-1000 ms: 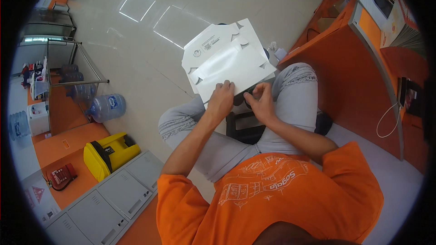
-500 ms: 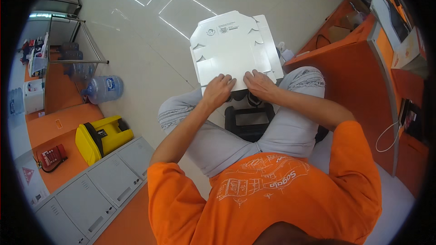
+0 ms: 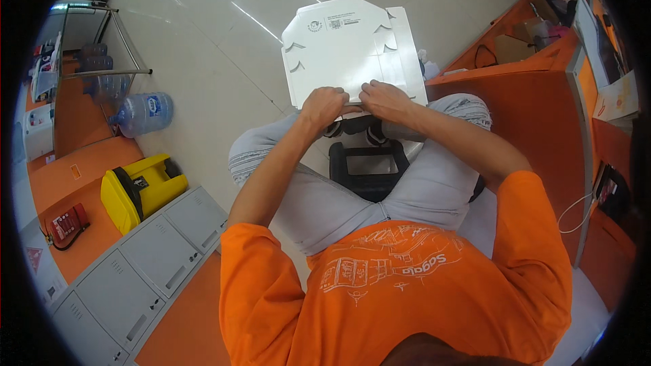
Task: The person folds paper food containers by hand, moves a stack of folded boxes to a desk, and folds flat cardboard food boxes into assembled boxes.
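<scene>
In the upper middle of the frame, over the floor and just beyond the knees: a broad white cardboard sheet with cut-off far corners, curved notches along both sides and a printed mark near the far edge. At the near edge, left hand and right hand just beside each other, fingers curled closely over the rim and apparently gripping it; thumbs largely hidden, so impossible to tell how hard the pinch. Probably light for such breadth, springy and fairly stiff when flat, yet ready to bend along any crease. Judging by the glare, likely smooth and slightly slippery, so better pinched than pressed. Easily torn or dented around the notches; best held by the plain near edge, clear of the cuts, with a gentle, even grip.
</scene>
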The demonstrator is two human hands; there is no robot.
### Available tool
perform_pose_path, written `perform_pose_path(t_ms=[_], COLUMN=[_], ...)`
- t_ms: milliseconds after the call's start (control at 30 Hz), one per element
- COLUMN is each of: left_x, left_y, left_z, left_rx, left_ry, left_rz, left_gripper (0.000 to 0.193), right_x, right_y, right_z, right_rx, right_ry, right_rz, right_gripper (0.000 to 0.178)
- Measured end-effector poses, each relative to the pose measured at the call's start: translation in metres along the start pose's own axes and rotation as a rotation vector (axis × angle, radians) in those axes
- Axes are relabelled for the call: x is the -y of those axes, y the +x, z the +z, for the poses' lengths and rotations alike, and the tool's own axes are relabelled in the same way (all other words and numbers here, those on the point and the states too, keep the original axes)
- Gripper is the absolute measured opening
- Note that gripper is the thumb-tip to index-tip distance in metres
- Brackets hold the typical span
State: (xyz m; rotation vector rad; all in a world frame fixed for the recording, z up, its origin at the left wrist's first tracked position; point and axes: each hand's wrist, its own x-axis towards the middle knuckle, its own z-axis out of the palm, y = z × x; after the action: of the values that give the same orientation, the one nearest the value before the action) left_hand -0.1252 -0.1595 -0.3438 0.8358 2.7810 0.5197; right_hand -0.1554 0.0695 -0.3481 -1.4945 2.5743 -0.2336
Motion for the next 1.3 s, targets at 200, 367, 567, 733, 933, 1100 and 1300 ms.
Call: perform_pose_path(t_ms=[200, 367, 567, 733, 933, 1100, 1300], left_x=[0.016, 0.013, 0.034, 0.037, 0.011, 0.002, -0.079], left_y=[0.025, 0.038, 0.041, 0.042, 0.021, -0.054, -0.042], left_z=[-0.016, 0.000, 0.019, 0.014, -0.003, -0.048, -0.100], left_rx=[0.210, 0.209, -0.196, -0.124, -0.152, -0.055, -0.040], left_ry=[0.071, 0.007, 0.142, 0.160, 0.132, 0.110, 0.202], left_rz=[-0.124, -0.290, -0.191, -0.236, -0.229, -0.148, -0.082], left_gripper=[0.064, 0.051, 0.068, 0.069, 0.053, 0.029, 0.022], right_x=[-0.029, -0.051, -0.053, -0.058, -0.051, -0.030, 0.031], right_y=[0.038, 0.049, 0.044, 0.054, 0.034, -0.003, -0.015], right_z=[-0.033, -0.013, 0.024, 0.023, 0.005, -0.028, -0.089], right_rx=[0.251, 0.263, -0.060, -0.127, -0.082, 0.027, -0.276], right_ry=[0.174, 0.218, 0.059, 0.034, 0.001, -0.038, 0.144], right_rz=[0.050, 0.057, 0.067, 0.095, -0.039, -0.305, -0.057], right_gripper=[0.056, 0.056, 0.069, 0.069, 0.053, 0.019, 0.016])
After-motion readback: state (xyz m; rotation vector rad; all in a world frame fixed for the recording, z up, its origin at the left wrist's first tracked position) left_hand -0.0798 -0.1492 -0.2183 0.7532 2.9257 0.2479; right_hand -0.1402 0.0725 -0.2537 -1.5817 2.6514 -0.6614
